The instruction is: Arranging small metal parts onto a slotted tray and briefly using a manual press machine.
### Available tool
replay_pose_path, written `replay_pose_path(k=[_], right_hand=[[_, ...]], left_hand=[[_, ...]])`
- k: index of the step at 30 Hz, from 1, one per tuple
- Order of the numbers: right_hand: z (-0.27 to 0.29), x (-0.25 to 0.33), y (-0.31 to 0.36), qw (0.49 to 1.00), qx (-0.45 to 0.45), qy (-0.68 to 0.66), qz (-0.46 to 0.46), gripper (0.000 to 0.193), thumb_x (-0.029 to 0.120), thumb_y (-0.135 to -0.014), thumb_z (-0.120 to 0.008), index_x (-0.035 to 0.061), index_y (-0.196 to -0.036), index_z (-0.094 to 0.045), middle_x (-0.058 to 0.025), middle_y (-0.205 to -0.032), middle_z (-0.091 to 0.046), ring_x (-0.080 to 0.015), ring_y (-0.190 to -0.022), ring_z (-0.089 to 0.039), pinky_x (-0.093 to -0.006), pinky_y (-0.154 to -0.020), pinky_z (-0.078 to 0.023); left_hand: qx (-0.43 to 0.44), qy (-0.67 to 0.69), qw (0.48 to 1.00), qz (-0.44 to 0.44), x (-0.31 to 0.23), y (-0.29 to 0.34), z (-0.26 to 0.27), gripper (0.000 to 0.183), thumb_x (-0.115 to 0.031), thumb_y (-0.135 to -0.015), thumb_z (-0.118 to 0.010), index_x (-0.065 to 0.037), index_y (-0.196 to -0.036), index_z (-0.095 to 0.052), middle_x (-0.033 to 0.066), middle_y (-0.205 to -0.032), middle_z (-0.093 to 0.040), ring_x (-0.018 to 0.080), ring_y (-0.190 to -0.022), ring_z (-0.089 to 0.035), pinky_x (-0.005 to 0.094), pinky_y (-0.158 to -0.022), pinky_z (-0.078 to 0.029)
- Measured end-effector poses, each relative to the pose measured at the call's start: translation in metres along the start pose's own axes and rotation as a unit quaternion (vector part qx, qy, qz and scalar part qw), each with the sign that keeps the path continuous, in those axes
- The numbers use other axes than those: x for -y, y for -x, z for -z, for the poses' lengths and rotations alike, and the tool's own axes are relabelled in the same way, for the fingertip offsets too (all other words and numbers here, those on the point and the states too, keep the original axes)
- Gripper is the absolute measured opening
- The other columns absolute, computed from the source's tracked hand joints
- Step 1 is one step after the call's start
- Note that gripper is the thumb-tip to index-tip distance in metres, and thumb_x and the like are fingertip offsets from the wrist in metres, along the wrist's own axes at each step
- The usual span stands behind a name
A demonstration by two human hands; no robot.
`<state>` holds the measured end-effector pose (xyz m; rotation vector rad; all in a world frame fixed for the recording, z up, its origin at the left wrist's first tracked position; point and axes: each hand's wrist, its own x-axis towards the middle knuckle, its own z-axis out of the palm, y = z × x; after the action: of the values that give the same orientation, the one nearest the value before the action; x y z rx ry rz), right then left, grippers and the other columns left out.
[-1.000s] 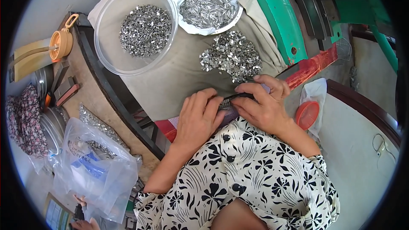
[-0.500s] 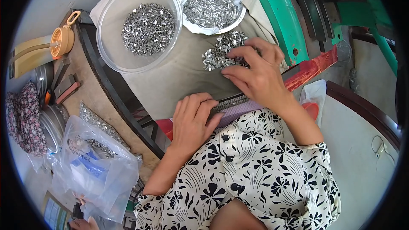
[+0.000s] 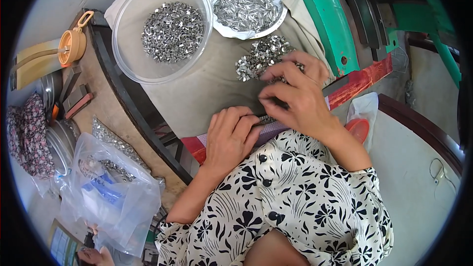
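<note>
My left hand (image 3: pixel 231 135) has its fingers and thumb closed around the near end of a narrow ridged metal strip (image 3: pixel 266 119), which lies along the table's front edge over a purple cloth. My right hand (image 3: pixel 299 93) is just above the strip's other part, its thumb and forefinger pinched together. Whatever is between those fingertips is too small to make out. Beyond my right hand lies a loose pile of small shiny metal pieces (image 3: pixel 261 56) on the beige cloth (image 3: pixel 207 101). Much of the strip is hidden behind my hands.
A clear plastic tub (image 3: pixel 129 39) of small metal pieces stands at the back left. Beside it is a lined bowl (image 3: pixel 268 31) of slim metal pins. Green machinery (image 3: pixel 320 15) borders the right. Plastic bags (image 3: pixel 133 212) and an orange lidded cup (image 3: pixel 72 47) are at the left.
My right hand has drawn back from the metal pile toward the strip, and its thumb and forefinger have closed together. My left hand has shifted slightly to the right, still on the strip.
</note>
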<state>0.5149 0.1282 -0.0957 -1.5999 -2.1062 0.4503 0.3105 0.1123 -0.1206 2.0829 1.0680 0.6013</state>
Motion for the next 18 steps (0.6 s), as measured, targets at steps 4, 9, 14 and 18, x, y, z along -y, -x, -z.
replay_pose_path(k=[4, 9, 14, 18], right_hand=[[0.009, 0.009, 0.023, 1.0, 0.024, -0.009, 0.004, 0.016, 0.019, -0.063, -0.079, 0.0215, -0.078, -0.072, 0.0095, -0.107, -0.064, -0.0273, -0.115, -0.048, -0.0441, -0.095, -0.026], [-0.004, 0.016, 0.038, 0.998, 0.023, 0.042, 0.047, 0.018, 0.023, -0.063, -0.08, 0.0226, -0.08, -0.073, 0.0108, -0.109, -0.064, -0.0242, -0.116, -0.048, -0.0424, -0.091, -0.027], [0.002, 0.016, 0.03, 0.999, 0.033, 0.015, 0.024, 0.019, 0.024, -0.065, -0.08, 0.0246, -0.083, -0.075, 0.0097, -0.108, -0.064, -0.0251, -0.115, -0.048, -0.0425, -0.092, -0.026], [0.003, 0.005, 0.004, 0.998, -0.027, 0.049, 0.024, 0.018, 0.02, -0.069, -0.081, 0.0224, -0.086, -0.076, 0.0078, -0.104, -0.064, -0.0257, -0.107, -0.053, -0.0423, -0.091, -0.028]], left_hand=[[0.003, 0.038, 0.999, 0.024, 0.001, 0.005, 0.004, 0.027, -0.009, -0.074, -0.078, -0.006, -0.097, -0.064, 0.0082, -0.106, -0.059, 0.0297, -0.092, -0.058, 0.0404, -0.078, -0.044], [0.004, 0.041, 0.999, 0.028, 0.001, 0.006, 0.005, 0.028, -0.009, -0.075, -0.078, -0.006, -0.098, -0.064, 0.0082, -0.107, -0.059, 0.0297, -0.093, -0.057, 0.0407, -0.079, -0.044], [0.005, 0.025, 0.999, 0.024, 0.0, 0.003, 0.003, 0.024, -0.009, -0.076, -0.076, -0.006, -0.097, -0.065, 0.0072, -0.105, -0.059, 0.0287, -0.091, -0.057, 0.0398, -0.078, -0.043], [0.002, 0.012, 1.0, 0.014, -0.001, 0.001, 0.0, 0.019, -0.009, -0.077, -0.074, -0.006, -0.093, -0.065, 0.0055, -0.102, -0.06, 0.027, -0.09, -0.056, 0.0387, -0.078, -0.042]])
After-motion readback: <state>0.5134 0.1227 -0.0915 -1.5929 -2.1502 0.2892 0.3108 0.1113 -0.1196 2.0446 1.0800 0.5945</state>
